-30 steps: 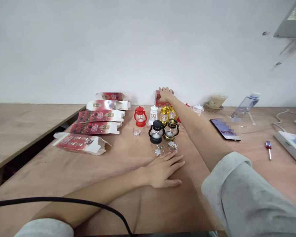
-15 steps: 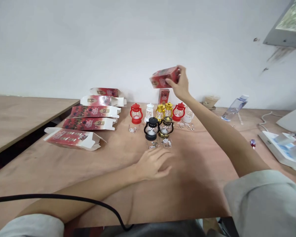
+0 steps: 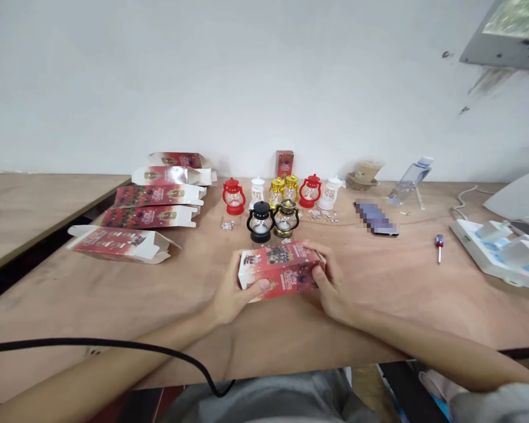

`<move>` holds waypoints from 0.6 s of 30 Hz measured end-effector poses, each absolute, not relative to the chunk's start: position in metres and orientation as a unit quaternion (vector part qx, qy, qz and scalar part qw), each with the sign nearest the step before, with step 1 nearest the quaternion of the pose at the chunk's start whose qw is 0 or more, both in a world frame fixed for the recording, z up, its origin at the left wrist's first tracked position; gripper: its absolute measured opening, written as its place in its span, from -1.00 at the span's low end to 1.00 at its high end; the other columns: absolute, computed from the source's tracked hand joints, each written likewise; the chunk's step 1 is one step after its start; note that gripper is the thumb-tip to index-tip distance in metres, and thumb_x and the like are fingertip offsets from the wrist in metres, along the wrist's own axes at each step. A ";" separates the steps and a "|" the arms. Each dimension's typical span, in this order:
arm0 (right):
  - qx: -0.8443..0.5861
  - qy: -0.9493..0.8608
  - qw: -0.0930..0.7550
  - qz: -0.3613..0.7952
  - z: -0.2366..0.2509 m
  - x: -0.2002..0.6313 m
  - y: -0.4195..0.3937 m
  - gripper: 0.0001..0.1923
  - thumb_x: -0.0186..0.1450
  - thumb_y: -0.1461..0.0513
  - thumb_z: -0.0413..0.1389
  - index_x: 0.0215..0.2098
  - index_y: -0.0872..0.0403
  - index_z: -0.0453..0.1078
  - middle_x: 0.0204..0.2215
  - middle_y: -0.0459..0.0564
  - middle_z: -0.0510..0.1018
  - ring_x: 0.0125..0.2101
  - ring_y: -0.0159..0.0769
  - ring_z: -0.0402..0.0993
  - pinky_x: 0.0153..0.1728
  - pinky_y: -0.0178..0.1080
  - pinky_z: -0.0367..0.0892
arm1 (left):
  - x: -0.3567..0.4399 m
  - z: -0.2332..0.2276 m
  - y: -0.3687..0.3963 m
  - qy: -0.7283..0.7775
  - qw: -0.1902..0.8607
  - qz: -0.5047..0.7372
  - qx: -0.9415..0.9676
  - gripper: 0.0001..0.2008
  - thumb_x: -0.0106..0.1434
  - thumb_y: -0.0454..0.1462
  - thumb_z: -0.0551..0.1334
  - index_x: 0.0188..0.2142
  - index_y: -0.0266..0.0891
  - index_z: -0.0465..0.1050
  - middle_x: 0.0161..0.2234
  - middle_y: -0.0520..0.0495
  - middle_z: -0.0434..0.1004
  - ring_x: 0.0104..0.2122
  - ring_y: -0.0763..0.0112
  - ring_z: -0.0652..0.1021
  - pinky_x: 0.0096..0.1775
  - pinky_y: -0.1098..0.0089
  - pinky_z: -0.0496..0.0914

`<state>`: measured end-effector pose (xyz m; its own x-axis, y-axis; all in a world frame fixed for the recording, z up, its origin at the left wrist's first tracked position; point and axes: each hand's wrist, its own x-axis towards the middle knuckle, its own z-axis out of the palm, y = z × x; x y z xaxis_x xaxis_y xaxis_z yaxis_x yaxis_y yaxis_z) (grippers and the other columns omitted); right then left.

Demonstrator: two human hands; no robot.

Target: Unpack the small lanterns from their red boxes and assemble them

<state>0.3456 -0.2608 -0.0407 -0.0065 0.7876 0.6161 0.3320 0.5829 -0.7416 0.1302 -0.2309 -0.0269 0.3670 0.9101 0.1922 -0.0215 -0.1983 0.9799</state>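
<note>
Two hands are now closed on one red carton (image 3: 278, 271), held lying on its side just above the table (image 3: 401, 294) near the front edge: left hand (image 3: 231, 296) is gripping its 9 o'clock end with the thumb on the front face, right hand (image 3: 332, 288) is clamped on the 3 o'clock end. Half a second ago the carton was held up in the right hand alone, above the lantern group, with the left hand flat on the table; it has since been brought down and in, and is now taken two-handed. That reads as pickup done, carton staged for handling. Black lantern (image 3: 261, 221) and bronze lantern (image 3: 285, 218) are standing just beyond the carton at 12 o'clock; a red lantern (image 3: 233, 197) further back. Five open cartons (image 3: 152, 216) are laid out at 10 o'clock, one upright box (image 3: 284, 163) by the wall. Screwdriver (image 3: 439, 247) is lying at 3 o'clock, well apart.
</note>
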 end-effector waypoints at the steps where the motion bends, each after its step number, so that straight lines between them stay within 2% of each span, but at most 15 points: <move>1: -0.412 -0.665 0.584 0.217 -0.043 0.345 -0.258 -0.64 0.35 0.01 -0.08 0.07 -0.13 0.25 -0.04 -0.06 0.47 -0.06 -0.26 0.43 -0.03 -0.17 0.37 | 0.132 -0.026 -0.230 0.352 0.545 0.442 0.619 -0.48 0.01 -0.05 0.36 -0.15 -0.23 0.22 -0.24 -0.03 0.46 -0.29 0.38 0.50 -0.25 0.42 0.40; 7: -0.410 -0.564 0.619 0.360 -0.049 0.348 -0.239 -0.54 0.28 -0.08 -0.01 0.06 -0.08 0.31 -0.04 -0.02 0.48 -0.08 -0.22 0.43 -0.10 -0.14 0.40 | 0.135 -0.021 -0.217 0.372 0.588 0.454 0.556 -0.43 -0.09 -0.03 0.43 -0.17 -0.26 0.33 -0.23 -0.06 0.53 -0.28 0.34 0.53 -0.25 0.41 0.43; 11: -0.424 -0.494 0.641 0.407 -0.049 0.350 -0.236 -0.51 0.27 -0.11 -0.03 0.04 -0.06 0.32 -0.13 -0.02 0.52 -0.22 -0.23 0.48 -0.23 -0.15 0.42 | 0.131 -0.026 -0.209 0.381 0.606 0.470 0.516 -0.39 -0.11 -0.01 0.43 -0.12 -0.26 0.38 -0.22 -0.08 0.56 -0.25 0.26 0.57 -0.22 0.37 0.44; 15: -0.467 -0.472 0.649 0.371 -0.048 0.360 -0.227 -0.55 0.27 -0.07 0.00 0.02 -0.05 0.32 -0.22 -0.05 0.51 -0.32 -0.29 0.46 -0.34 -0.23 0.39 | 0.126 -0.032 -0.198 0.385 0.625 0.486 0.474 -0.36 -0.13 0.04 0.43 -0.14 -0.31 0.42 -0.30 -0.10 0.59 -0.28 0.23 0.58 -0.21 0.36 0.44; 18: -0.492 -0.523 0.646 0.260 -0.047 0.369 -0.222 -0.61 0.31 0.02 -0.01 0.06 -0.07 0.26 -0.14 -0.02 0.46 -0.21 -0.28 0.43 -0.21 -0.18 0.39 | 0.124 -0.031 -0.193 0.389 0.635 0.492 0.451 -0.37 -0.19 0.07 0.43 -0.24 -0.33 0.45 -0.34 -0.11 0.59 -0.29 0.19 0.59 -0.23 0.35 0.44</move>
